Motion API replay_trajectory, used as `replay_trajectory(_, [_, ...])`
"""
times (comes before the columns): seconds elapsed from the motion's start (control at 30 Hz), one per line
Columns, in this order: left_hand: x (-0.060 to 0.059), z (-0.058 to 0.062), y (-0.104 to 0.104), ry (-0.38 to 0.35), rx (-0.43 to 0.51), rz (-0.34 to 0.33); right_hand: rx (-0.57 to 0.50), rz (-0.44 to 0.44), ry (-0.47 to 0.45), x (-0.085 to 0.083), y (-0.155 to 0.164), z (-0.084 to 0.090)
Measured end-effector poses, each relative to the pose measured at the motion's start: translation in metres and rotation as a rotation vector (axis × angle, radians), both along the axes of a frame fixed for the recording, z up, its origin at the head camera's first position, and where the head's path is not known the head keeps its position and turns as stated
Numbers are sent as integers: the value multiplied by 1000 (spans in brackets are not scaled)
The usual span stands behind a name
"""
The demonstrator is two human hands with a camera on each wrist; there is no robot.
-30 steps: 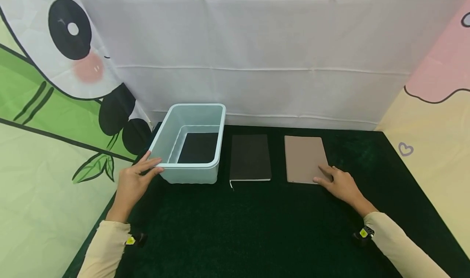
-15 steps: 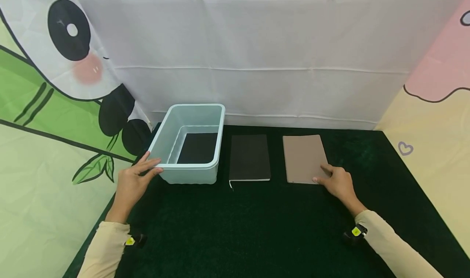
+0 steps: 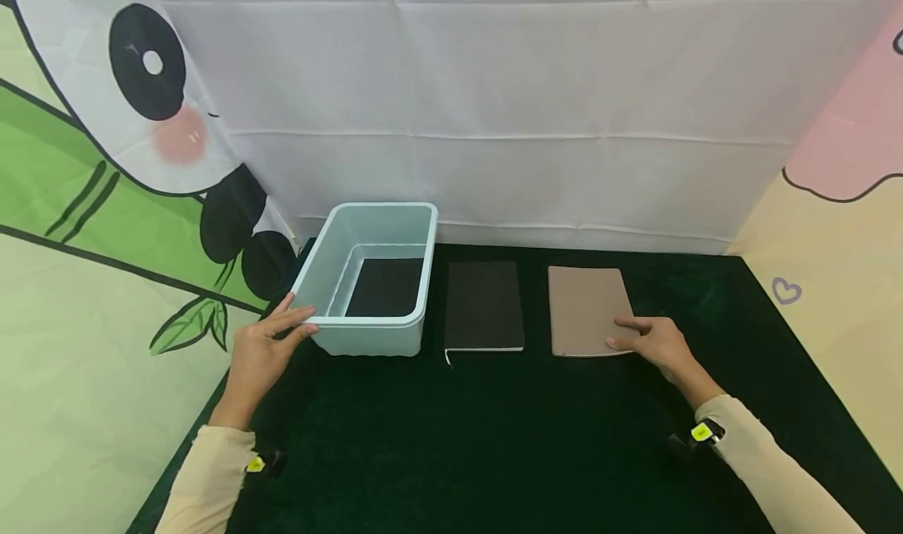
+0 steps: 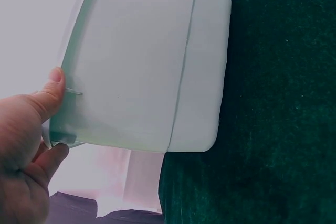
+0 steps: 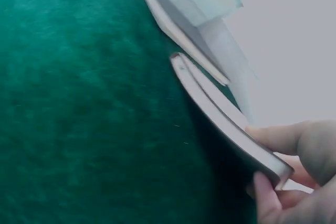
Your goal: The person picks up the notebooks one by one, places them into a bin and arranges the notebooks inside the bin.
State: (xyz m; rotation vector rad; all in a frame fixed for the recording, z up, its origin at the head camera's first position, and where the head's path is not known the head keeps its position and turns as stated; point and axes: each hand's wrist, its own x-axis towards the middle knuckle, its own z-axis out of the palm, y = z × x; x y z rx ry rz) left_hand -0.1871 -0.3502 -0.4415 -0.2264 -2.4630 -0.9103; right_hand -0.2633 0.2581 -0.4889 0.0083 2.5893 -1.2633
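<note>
A pale blue-green plastic bin (image 3: 370,338) stands at the back left of the dark green cloth. My left hand (image 3: 250,365) pinches its near left corner, thumb and fingers on either side of the rim in the left wrist view. Inside the bin lies a flat black rectangle (image 3: 384,287). To the right, a beige-pink notebook (image 3: 585,310) has its near right corner pinched by my right hand (image 3: 666,350). In the right wrist view, thumb and fingers are on opposite covers, and that notebook's corner (image 5: 281,171) is raised off the cloth.
Between bin and beige-pink notebook lies a black notebook (image 3: 484,306) with a white ribbon (image 3: 447,358) at its near edge. A white fabric backdrop (image 3: 508,110) rises behind the table. Printed cartoon sheets hang at both sides.
My right hand's fingers have gone from resting at the beige-pink notebook's right edge to pinching its near right corner. My left hand stays on the bin's rim; the head view shifts slightly.
</note>
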Motion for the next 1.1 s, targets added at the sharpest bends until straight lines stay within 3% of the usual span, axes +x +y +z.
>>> replay_trajectory(0.17, [1, -1, 0, -14, 1, 7, -237, 30, -139, -4, 10, 6])
replay_trajectory(0.27, [2, 0, 0, -27, 0, 12, -317, 35, -188, -6, 14, 7])
replay_trajectory(0.53, [2, 0, 0, -26, -12, 19, -508, 50, -235, -8, 20, 8])
replay_trajectory(0.9, [0, -1, 0, -11, 1, 0, -762, -18, -272, -7, 18, 13])
replay_trajectory(1.1, [0, -1, 0, -20, -1, 2, -796, -36, -265, -7, 10, 20])
